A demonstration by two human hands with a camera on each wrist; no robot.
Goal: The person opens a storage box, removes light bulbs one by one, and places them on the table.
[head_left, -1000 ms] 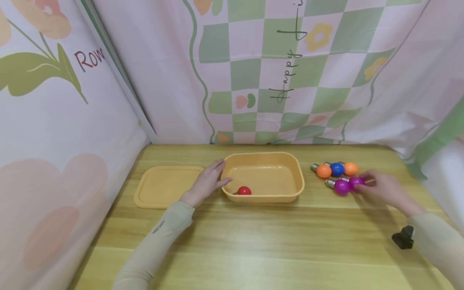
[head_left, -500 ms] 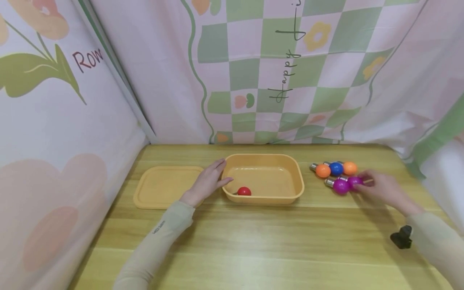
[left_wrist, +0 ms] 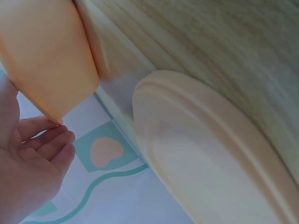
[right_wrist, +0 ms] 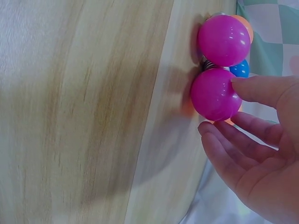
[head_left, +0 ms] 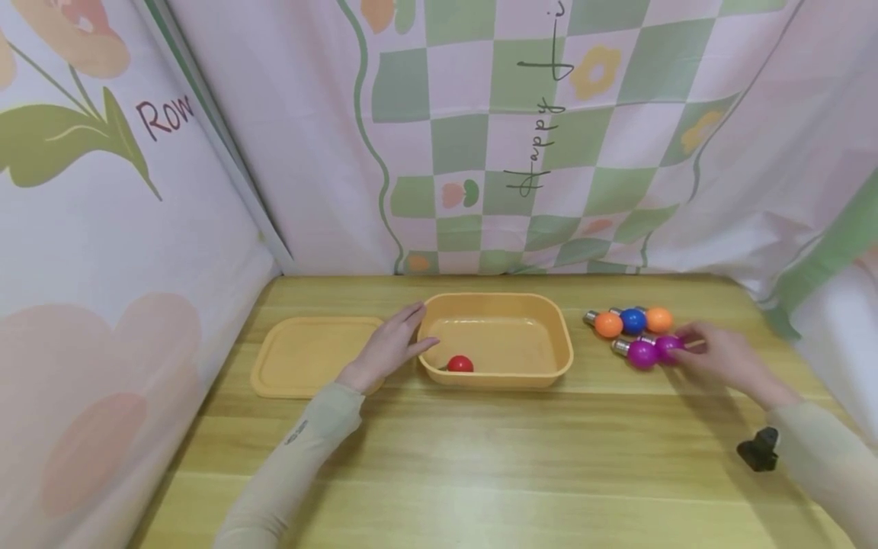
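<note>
My left hand touches the left end of a yellow-orange plastic box, its fingers loosely extended along the rim; the left wrist view has the fingertips at the box's corner. Inside the box, near its front left, lies a red light bulb. On the right, two purple light bulbs lie side by side with their metal screw bases pointing left. My right hand has thumb and fingers around the round end of the right-hand purple bulb, which rests on the table. The other purple bulb lies beside it.
Behind the purple bulbs lie an orange bulb, a blue bulb and another orange bulb. A flat yellow lid lies left of the box, partly under my left arm. A printed curtain borders the table's back edge.
The whole scene shifts slightly with the head camera. Both hands, the box and the bulbs keep their places relative to each other.
</note>
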